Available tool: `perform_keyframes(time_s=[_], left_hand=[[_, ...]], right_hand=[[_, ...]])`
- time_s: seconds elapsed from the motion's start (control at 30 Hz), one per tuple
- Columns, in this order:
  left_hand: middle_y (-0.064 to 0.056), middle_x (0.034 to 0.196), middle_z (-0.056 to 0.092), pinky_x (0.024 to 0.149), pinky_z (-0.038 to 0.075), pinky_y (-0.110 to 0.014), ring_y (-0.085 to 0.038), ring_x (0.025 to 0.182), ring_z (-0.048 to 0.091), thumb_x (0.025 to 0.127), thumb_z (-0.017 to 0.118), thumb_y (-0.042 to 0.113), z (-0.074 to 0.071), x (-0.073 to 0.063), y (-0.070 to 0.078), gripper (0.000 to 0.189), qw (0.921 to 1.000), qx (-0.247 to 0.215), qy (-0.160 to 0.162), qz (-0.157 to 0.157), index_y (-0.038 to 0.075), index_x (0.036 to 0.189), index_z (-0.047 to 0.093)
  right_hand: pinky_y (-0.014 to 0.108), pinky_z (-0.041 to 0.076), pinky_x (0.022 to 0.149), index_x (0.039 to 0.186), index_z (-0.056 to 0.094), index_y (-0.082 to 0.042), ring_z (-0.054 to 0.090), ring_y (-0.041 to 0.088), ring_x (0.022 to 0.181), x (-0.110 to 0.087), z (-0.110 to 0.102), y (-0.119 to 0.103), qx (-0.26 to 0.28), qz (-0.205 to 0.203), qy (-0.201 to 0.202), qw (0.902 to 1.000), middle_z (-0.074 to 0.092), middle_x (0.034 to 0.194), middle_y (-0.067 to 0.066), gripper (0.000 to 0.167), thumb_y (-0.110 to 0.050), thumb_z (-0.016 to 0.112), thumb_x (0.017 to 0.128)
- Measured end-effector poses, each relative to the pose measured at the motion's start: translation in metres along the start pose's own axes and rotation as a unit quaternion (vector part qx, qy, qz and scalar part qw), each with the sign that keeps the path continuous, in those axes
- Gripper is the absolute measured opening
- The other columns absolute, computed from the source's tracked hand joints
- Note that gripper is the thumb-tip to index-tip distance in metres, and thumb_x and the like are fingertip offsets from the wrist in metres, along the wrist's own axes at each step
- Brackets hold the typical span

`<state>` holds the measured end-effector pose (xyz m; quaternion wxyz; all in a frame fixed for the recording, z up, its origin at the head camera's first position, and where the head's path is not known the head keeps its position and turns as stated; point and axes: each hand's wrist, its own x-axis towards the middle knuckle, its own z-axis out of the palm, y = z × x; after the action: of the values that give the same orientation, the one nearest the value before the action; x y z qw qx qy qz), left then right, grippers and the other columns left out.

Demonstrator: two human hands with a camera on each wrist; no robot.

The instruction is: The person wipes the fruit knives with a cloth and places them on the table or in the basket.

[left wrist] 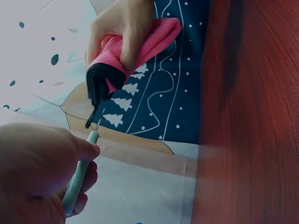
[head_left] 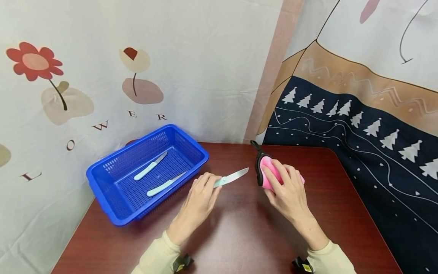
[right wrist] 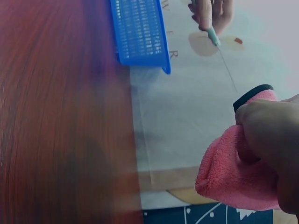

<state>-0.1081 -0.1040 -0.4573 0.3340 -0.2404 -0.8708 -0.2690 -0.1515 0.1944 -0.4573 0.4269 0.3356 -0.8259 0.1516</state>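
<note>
My left hand point(head_left: 200, 194) grips a small knife by its pale mint handle point(left wrist: 80, 179). The knife's blade point(head_left: 236, 176) points to the right, toward the other hand. A bunched pink cloth point(right wrist: 229, 172) with a black edge and a black hanging loop is held in my right hand point(head_left: 287, 190). In the head view the blade tip and the cloth are a little apart. Two more knives with pale handles, a farther knife point(head_left: 145, 173) and a nearer knife point(head_left: 161, 189), lie inside the blue basket point(head_left: 116, 211) at the left.
The basket stands on the brown wooden table point(head_left: 236, 236), near its back left edge. A pale printed fabric point(head_left: 205, 76) hangs behind the table. Dark blue fabric with white trees point(head_left: 342, 129) hangs along the right side.
</note>
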Motion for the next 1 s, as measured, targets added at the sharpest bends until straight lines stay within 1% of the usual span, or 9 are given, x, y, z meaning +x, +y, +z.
perform_keyframes(time_s=[0.1,0.2,0.27,0.33,0.47,0.6,0.8,0.9,1.0], left_hand=[[-0.009,0.104,0.072,0.077,0.051,-0.037,-0.026,0.092,0.067,0.093,0.086,-0.001,0.0,0.0,0.001,0.025,1.0,0.002,0.001,-0.001,-0.001,0.116,0.074],[-0.009,0.104,0.072,0.076,0.051,-0.037,-0.025,0.091,0.067,0.093,0.086,-0.001,0.001,0.001,0.002,0.026,1.0,0.003,0.003,0.0,-0.001,0.115,0.075],[-0.008,0.104,0.072,0.076,0.051,-0.037,-0.025,0.09,0.067,0.093,0.087,-0.001,0.001,0.002,0.002,0.026,1.0,0.001,0.001,-0.001,-0.001,0.116,0.075],[-0.009,0.103,0.072,0.075,0.052,-0.037,-0.025,0.09,0.067,0.094,0.087,0.0,0.001,0.002,0.003,0.025,1.0,-0.002,-0.002,-0.002,0.0,0.116,0.075],[-0.008,0.104,0.072,0.075,0.053,-0.038,-0.025,0.091,0.069,0.096,0.085,0.003,0.001,0.003,0.005,0.023,1.0,-0.009,-0.003,-0.002,0.002,0.117,0.075],[-0.008,0.105,0.072,0.076,0.054,-0.039,-0.026,0.096,0.072,0.096,0.084,0.001,0.001,0.004,0.006,0.022,0.9999,-0.014,0.0,0.002,0.002,0.116,0.075],[-0.011,0.105,0.072,0.08,0.056,-0.042,-0.029,0.098,0.071,0.084,0.086,-0.01,0.001,0.004,0.007,0.031,0.9999,-0.006,0.007,0.013,-0.001,0.111,0.072],[-0.012,0.105,0.072,0.08,0.056,-0.042,-0.029,0.098,0.07,0.082,0.086,-0.012,0.001,0.004,0.006,0.033,0.9998,-0.006,0.01,0.015,-0.002,0.11,0.071],[-0.012,0.105,0.072,0.079,0.057,-0.042,-0.029,0.097,0.071,0.085,0.084,-0.011,0.001,0.004,0.006,0.03,0.9997,-0.012,0.012,0.015,-0.002,0.111,0.071]], right_hand=[[0.058,0.051,0.083,0.145,0.075,-0.011,0.062,0.046,0.108,0.004,0.003,-0.008,0.006,-0.019,0.012,0.9997,0.069,0.145,0.026,0.056,-0.014,0.074,0.088],[0.057,0.053,0.082,0.143,0.076,-0.011,0.063,0.044,0.107,0.009,0.005,-0.018,0.012,-0.04,0.02,0.9989,0.07,0.144,0.025,0.045,-0.022,0.067,0.101],[0.056,0.055,0.081,0.142,0.076,-0.011,0.063,0.043,0.107,0.011,0.007,-0.026,0.017,-0.054,0.023,0.9981,0.071,0.143,0.025,0.041,-0.028,0.062,0.107],[0.055,0.056,0.082,0.141,0.077,-0.011,0.064,0.042,0.107,0.013,0.01,-0.032,0.02,-0.067,0.025,0.9972,0.072,0.143,0.024,0.04,-0.032,0.061,0.111],[0.053,0.058,0.082,0.14,0.078,-0.011,0.065,0.041,0.105,0.015,0.016,-0.044,0.02,-0.091,0.024,0.9954,0.074,0.142,0.022,0.038,-0.03,0.062,0.111],[0.052,0.057,0.081,0.141,0.077,-0.012,0.066,0.041,0.105,0.014,0.02,-0.054,0.029,-0.104,0.013,0.9941,0.075,0.141,0.02,0.038,-0.028,0.06,0.111],[0.05,0.056,0.081,0.143,0.076,-0.012,0.065,0.039,0.105,0.014,0.023,-0.063,0.038,-0.118,0.003,0.9923,0.075,0.142,0.02,0.04,-0.028,0.059,0.111],[0.05,0.056,0.081,0.144,0.076,-0.012,0.065,0.038,0.105,0.015,0.022,-0.064,0.039,-0.119,-0.002,0.9922,0.074,0.142,0.019,0.04,-0.026,0.062,0.109],[0.05,0.056,0.081,0.144,0.076,-0.013,0.065,0.038,0.106,0.015,0.021,-0.064,0.037,-0.112,-0.01,0.9929,0.074,0.144,0.019,0.045,-0.023,0.073,0.101]])
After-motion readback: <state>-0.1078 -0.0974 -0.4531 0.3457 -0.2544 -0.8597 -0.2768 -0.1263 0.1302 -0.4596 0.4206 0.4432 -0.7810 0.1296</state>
